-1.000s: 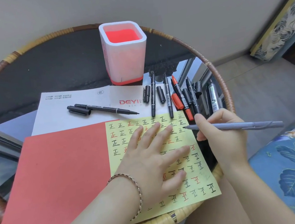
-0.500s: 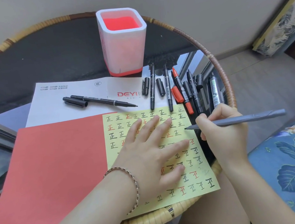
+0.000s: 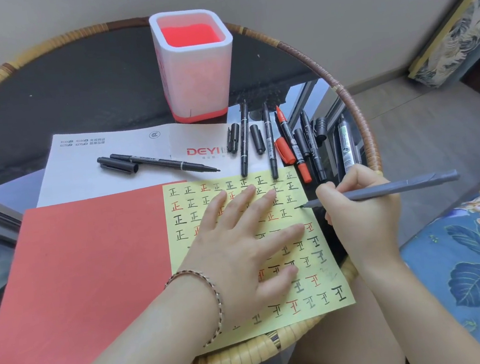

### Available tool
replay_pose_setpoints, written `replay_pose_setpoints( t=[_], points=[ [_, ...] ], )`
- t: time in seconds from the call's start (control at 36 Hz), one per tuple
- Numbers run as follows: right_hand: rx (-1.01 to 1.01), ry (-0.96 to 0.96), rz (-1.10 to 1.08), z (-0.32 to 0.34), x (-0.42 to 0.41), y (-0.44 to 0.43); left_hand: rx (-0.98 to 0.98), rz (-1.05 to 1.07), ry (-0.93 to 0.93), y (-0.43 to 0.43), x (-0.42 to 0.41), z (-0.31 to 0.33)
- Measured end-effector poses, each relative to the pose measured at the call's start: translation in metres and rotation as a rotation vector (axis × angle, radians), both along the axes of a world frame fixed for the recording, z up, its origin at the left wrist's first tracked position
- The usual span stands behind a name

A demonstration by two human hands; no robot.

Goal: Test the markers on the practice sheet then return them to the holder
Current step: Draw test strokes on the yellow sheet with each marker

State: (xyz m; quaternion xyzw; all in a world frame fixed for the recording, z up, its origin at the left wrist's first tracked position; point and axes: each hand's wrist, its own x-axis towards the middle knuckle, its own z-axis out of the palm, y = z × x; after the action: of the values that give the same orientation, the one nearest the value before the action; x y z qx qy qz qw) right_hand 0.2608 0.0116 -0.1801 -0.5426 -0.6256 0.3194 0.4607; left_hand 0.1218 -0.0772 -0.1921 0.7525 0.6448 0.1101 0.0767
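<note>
The yellow practice sheet [image 3: 326, 264] is pinned flat by the left hand [image 3: 239, 241], whose fingers [image 3: 267, 199] are spread straight and grip nothing, presumably so that the sheet is not dragged by the stroke. The grey marker [image 3: 383, 190] is pinched near its tip by the curled fingers of the right hand [image 3: 362, 218], with the barrel laid low toward the right and the tip set at the sheet's right edge. The other markers [image 3: 270, 145] are laid out beside the holder [image 3: 195, 76].

Red letters "DEYI" on the white paper [image 3: 88, 175] just below the pen holder [image 3: 194, 67], rows of black and red "正" marks on the yellow practice sheet [image 3: 317, 265], below that paper
</note>
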Motion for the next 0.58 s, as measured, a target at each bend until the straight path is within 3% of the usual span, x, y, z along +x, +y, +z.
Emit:
replay_pose_setpoints(
  t=[0.58],
  points=[
    [-0.041, 0.018, 0.026, 0.0013, 0.0020, -0.0020, 0.002, 0.001, 0.009, -0.0003, 0.0004, 0.0002]
  ],
)
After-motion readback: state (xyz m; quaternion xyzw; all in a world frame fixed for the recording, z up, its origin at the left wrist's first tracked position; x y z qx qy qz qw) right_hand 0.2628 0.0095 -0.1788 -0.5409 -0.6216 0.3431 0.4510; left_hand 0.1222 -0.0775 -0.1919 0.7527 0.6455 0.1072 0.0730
